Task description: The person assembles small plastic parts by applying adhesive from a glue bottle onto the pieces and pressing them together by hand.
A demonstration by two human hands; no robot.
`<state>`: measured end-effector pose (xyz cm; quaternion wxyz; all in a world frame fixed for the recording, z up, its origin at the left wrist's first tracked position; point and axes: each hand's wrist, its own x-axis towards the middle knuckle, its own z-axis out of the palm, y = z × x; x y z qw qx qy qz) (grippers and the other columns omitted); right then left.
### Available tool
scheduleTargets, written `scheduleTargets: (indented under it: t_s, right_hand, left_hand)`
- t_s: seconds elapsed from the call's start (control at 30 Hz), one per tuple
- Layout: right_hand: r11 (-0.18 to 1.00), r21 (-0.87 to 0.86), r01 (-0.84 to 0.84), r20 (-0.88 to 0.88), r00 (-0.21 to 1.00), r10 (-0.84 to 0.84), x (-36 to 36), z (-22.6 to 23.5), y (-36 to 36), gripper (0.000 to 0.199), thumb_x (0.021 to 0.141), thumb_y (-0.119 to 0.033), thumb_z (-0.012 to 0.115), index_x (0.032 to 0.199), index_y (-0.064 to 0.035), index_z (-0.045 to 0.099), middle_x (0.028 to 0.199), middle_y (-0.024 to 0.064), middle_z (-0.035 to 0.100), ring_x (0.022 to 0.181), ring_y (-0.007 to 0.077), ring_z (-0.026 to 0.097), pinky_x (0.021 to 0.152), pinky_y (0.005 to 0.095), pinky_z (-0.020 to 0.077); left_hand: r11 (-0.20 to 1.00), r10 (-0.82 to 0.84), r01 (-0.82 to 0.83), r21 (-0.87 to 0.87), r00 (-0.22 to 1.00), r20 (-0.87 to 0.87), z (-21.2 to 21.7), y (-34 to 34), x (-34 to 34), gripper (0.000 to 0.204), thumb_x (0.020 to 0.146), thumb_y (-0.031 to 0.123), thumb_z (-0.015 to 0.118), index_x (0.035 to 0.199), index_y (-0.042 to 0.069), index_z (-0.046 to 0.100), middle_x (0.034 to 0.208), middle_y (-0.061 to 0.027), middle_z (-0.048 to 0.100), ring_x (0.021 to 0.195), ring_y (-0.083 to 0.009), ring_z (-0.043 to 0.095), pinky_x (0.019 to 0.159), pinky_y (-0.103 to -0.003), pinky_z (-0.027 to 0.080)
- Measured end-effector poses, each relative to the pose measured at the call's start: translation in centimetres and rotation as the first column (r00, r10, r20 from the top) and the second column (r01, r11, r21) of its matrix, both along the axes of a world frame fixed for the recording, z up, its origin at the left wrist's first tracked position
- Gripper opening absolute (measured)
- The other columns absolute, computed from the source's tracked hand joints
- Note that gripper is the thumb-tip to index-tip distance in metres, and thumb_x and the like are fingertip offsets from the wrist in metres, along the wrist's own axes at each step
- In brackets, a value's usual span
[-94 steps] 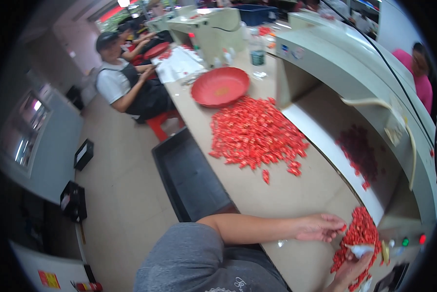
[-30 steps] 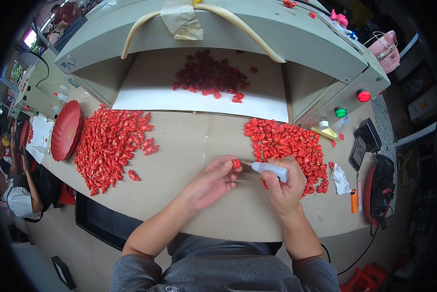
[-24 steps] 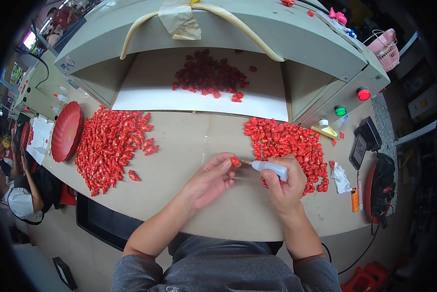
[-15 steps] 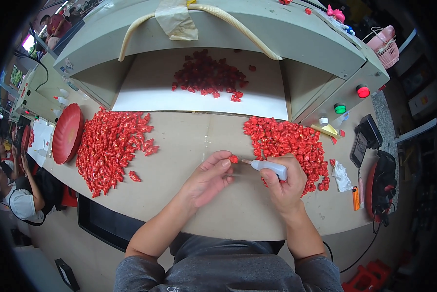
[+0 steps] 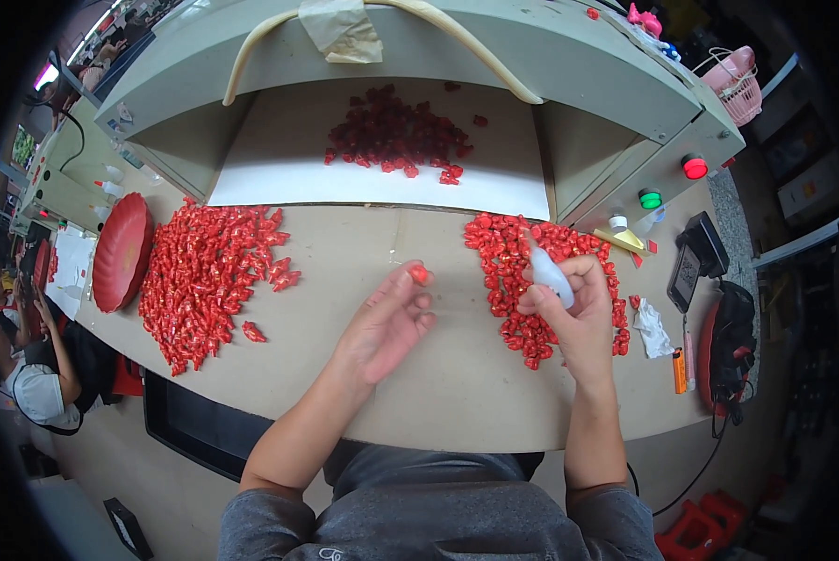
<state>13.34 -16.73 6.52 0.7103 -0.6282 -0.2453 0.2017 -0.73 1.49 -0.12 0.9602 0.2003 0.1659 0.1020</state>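
Observation:
Between thumb and forefinger, my left hand [image 5: 387, 323] pinches a small red piece [image 5: 419, 274] over the middle of the table. My right hand [image 5: 576, 304] is wrapped round a translucent white squeeze bottle [image 5: 551, 274], whose thin nozzle now points up and away from the red piece. Under and around that hand spreads a heap of small red pieces [image 5: 513, 323]. A second heap of longer, glossy red pieces [image 5: 200, 285] lies to the left. What exactly the red pieces are, I cannot make out.
Ahead stands a grey open-fronted box [image 5: 616, 84] with more red pieces [image 5: 396, 136] inside on white paper. A red scalloped dish [image 5: 123, 252] is at far left. On the right lie crumpled tissue [image 5: 653, 329], an orange lighter [image 5: 679, 370] and a dark device [image 5: 686, 278]. Another person sits at left.
The squeeze bottle has moved right and up, away from the red piece, and its nozzle has swung from pointing left to pointing upward. My left hand has shifted slightly left and up with the piece.

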Motion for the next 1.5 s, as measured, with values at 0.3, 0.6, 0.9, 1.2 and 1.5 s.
scheduleTargets:
  t_s: [0.3, 0.6, 0.9, 1.2, 1.5]
  right_hand:
    - [0.748, -0.646, 0.151, 0.591, 0.720, 0.364, -0.7, 0.5, 0.3, 0.021, 0.079, 0.001, 0.066, 0.094, -0.0030, 0.052, 0.091, 0.0138, 0.053, 0.086, 0.0314, 0.057, 0.073, 0.0387, 0.0500]
    - [0.701, -0.704, 0.113, 0.634, 0.547, 0.548, -1.3, -0.4, 1.1, 0.020, 0.077, -0.002, 0.068, 0.095, -0.0004, 0.059, 0.090, 0.0133, 0.058, 0.089, 0.0281, 0.061, 0.073, 0.0378, 0.0513]
    - [0.956, -0.208, -0.207, -0.169, 0.970, 0.174, -0.9, 0.5, 2.7, 0.013, 0.089, -0.007, 0.065, 0.099, -0.0012, 0.062, 0.090, 0.0029, 0.067, 0.069, 0.0002, 0.051, 0.057, 0.0164, 0.0398]
    - [0.946, -0.286, -0.150, -0.026, 0.988, 0.149, -1.8, 0.9, 3.0, 0.015, 0.086, -0.008, 0.068, 0.099, -0.0011, 0.065, 0.080, -0.0016, 0.061, 0.065, 0.0027, 0.052, 0.057, 0.0172, 0.0410]
    - [0.865, -0.428, -0.261, -0.106, 0.965, 0.239, -1.6, 1.1, 2.4, 0.017, 0.085, -0.012, 0.071, 0.097, -0.0011, 0.067, 0.086, 0.0000, 0.066, 0.077, 0.0050, 0.057, 0.070, 0.0215, 0.0464]
  left_hand:
    - [0.990, 0.135, -0.133, -0.044, 0.990, 0.042, 1.1, 1.4, -0.6, 0.017, 0.096, 0.029, 0.056, 0.105, 0.015, 0.059, 0.103, 0.0026, 0.062, 0.079, -0.0096, 0.052, 0.073, -0.027, 0.044]
    - [0.990, 0.129, -0.128, -0.057, 0.992, 0.011, 0.9, 0.8, -0.8, 0.017, 0.096, 0.029, 0.056, 0.106, 0.015, 0.060, 0.100, 0.0025, 0.063, 0.076, -0.0095, 0.050, 0.070, -0.026, 0.044]
    - [0.997, -0.046, 0.050, 0.058, 0.996, -0.080, 0.6, -1.2, -0.2, 0.026, 0.093, 0.022, 0.062, 0.115, 0.010, 0.060, 0.100, -0.0008, 0.064, 0.084, -0.0099, 0.056, 0.077, -0.027, 0.048]
    - [0.972, -0.004, 0.043, 0.230, 0.986, -0.169, 0.2, -1.8, 0.3, 0.021, 0.091, 0.013, 0.063, 0.111, 0.006, 0.064, 0.103, -0.0030, 0.065, 0.090, -0.0106, 0.057, 0.079, -0.028, 0.047]
    - [0.773, 0.055, 0.031, 0.633, 0.992, -0.116, 0.8, -1.6, -0.1, 0.019, 0.090, 0.008, 0.064, 0.108, 0.003, 0.067, 0.101, -0.0041, 0.067, 0.094, -0.0093, 0.060, 0.085, -0.025, 0.048]
